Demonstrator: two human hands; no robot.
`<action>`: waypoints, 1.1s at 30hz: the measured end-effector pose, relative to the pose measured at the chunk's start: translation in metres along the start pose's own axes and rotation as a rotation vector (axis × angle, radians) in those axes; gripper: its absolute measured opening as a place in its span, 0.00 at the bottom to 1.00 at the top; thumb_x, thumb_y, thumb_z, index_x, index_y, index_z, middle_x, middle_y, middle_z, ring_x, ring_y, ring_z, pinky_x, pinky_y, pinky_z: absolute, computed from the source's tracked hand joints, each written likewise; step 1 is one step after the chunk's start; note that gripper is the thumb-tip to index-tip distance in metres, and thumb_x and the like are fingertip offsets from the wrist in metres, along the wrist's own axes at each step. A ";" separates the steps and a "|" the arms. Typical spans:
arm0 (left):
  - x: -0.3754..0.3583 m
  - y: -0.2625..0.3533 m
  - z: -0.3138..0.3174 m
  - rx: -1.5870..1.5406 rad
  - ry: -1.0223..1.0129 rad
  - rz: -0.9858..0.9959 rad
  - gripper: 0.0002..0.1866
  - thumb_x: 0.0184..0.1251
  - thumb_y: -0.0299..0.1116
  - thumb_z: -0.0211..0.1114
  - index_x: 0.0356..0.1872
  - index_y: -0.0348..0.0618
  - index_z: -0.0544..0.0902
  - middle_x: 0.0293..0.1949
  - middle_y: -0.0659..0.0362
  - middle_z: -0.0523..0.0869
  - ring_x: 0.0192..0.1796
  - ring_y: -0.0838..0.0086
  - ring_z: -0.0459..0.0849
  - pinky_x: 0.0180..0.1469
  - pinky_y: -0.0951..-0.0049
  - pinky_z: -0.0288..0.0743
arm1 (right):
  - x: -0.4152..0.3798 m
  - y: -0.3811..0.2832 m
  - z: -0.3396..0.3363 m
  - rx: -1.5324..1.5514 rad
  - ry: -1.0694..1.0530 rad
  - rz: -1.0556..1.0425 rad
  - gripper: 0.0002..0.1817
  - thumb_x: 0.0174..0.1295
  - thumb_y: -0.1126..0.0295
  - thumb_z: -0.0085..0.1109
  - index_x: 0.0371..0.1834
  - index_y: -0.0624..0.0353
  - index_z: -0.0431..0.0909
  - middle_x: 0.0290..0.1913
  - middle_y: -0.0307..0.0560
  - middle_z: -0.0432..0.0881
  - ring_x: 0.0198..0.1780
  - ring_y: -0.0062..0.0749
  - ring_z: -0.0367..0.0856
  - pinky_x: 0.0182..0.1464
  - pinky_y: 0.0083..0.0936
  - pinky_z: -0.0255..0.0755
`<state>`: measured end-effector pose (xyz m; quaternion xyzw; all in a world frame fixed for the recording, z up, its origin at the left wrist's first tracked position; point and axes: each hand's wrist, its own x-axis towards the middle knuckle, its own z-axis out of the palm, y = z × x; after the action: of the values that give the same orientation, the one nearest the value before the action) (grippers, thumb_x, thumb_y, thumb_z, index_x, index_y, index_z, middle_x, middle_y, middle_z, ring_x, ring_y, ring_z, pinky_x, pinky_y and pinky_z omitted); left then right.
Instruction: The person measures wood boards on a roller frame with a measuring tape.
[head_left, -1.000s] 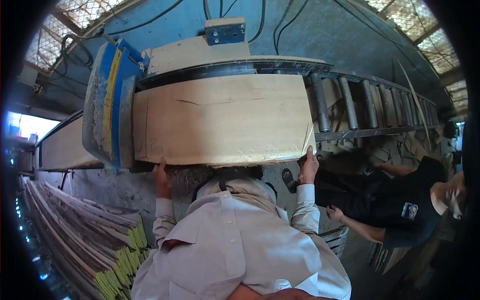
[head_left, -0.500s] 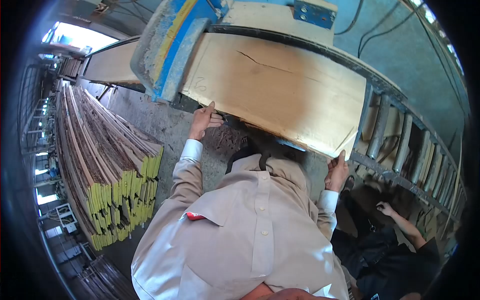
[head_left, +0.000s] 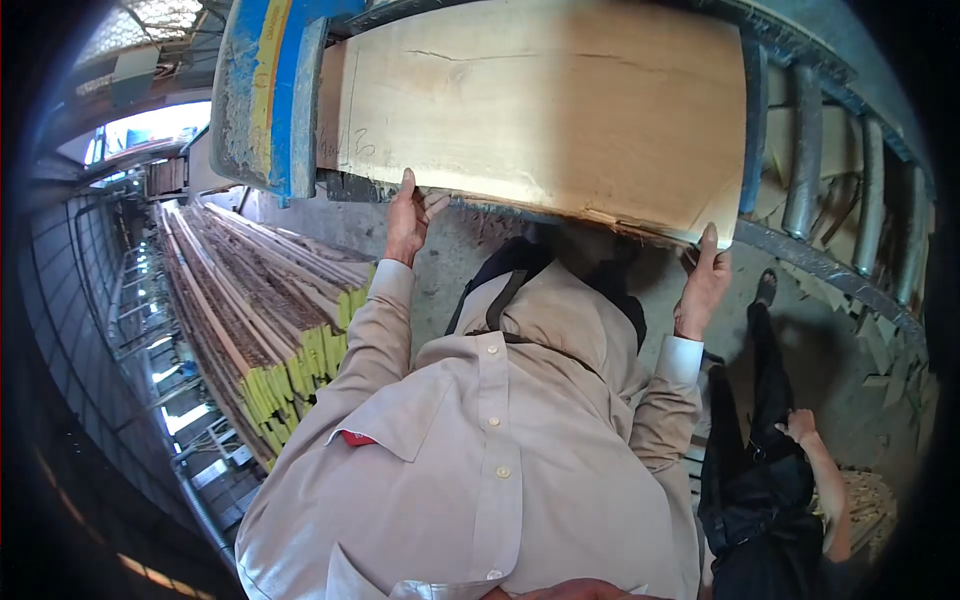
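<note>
In the head view, the left hand [head_left: 408,222] and right hand [head_left: 704,284] are staying well apart, thumbs on top, gripping the near edge of the wide board [head_left: 560,110]; the board is lying between the blue machine [head_left: 262,95] at left and metal rollers [head_left: 803,150] at right.

Fisheye curve, black corners; window glare upper left; board half shadowed.

Past a grey concrete floor [head_left: 455,275], I see daylight glaring through an opening [head_left: 155,128] at upper left. Yellow-ended planks [head_left: 265,330] lie stacked near a dark, gridded wall [head_left: 85,290].
</note>
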<state>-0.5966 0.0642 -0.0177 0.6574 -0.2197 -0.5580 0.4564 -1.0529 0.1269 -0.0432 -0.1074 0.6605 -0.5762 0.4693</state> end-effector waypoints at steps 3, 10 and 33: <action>0.001 -0.003 0.007 0.038 0.075 0.007 0.30 0.81 0.56 0.55 0.63 0.35 0.73 0.55 0.49 0.82 0.51 0.63 0.85 0.56 0.60 0.84 | -0.004 -0.002 0.011 0.126 -0.016 -0.030 0.20 0.74 0.54 0.63 0.52 0.62 0.80 0.44 0.39 0.83 0.42 0.19 0.81 0.43 0.22 0.79; 0.000 -0.005 0.007 0.103 0.040 0.039 0.33 0.81 0.58 0.52 0.67 0.35 0.70 0.59 0.48 0.79 0.54 0.61 0.81 0.60 0.54 0.79 | 0.000 0.007 0.003 0.073 -0.058 -0.125 0.20 0.77 0.57 0.59 0.58 0.66 0.78 0.50 0.40 0.83 0.48 0.18 0.77 0.52 0.21 0.72; 0.000 -0.002 0.010 0.087 0.079 0.019 0.38 0.81 0.60 0.49 0.74 0.36 0.63 0.71 0.45 0.71 0.58 0.56 0.81 0.62 0.54 0.78 | 0.002 0.007 0.007 0.053 0.018 -0.122 0.16 0.76 0.58 0.62 0.43 0.63 0.81 0.36 0.34 0.82 0.37 0.14 0.72 0.42 0.19 0.70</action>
<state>-0.6069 0.0619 -0.0191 0.6959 -0.2318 -0.5174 0.4408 -1.0462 0.1232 -0.0490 -0.1299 0.6414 -0.6219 0.4301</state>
